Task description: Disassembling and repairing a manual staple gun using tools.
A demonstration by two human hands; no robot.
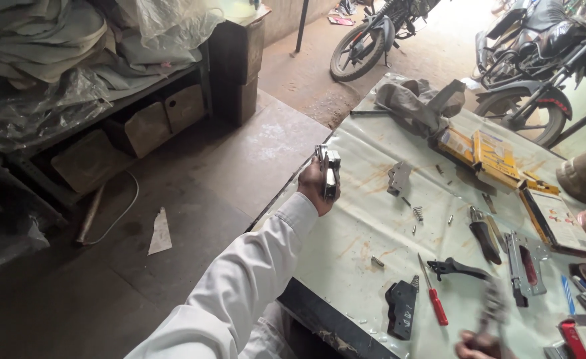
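1. My left arm point(240, 286) wears a long white sleeve, loose and creased, with a plain cuff point(297, 211).
2. My left hand point(316, 186) is bare.
3. My right hand point(479, 346) is bare and blurred.

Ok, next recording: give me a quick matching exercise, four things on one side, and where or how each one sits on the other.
Things:
1. metal stapler body
2. red-handled screwdriver
3. blurred metal part
4. small spring

Places:
A. held in the right hand at the bottom edge
B. lying loose mid-table, right of the left hand
C. gripped in the left hand over the table's left edge
D. lying on the table beside a black plastic piece

Pairs: 1-C, 2-D, 3-A, 4-B
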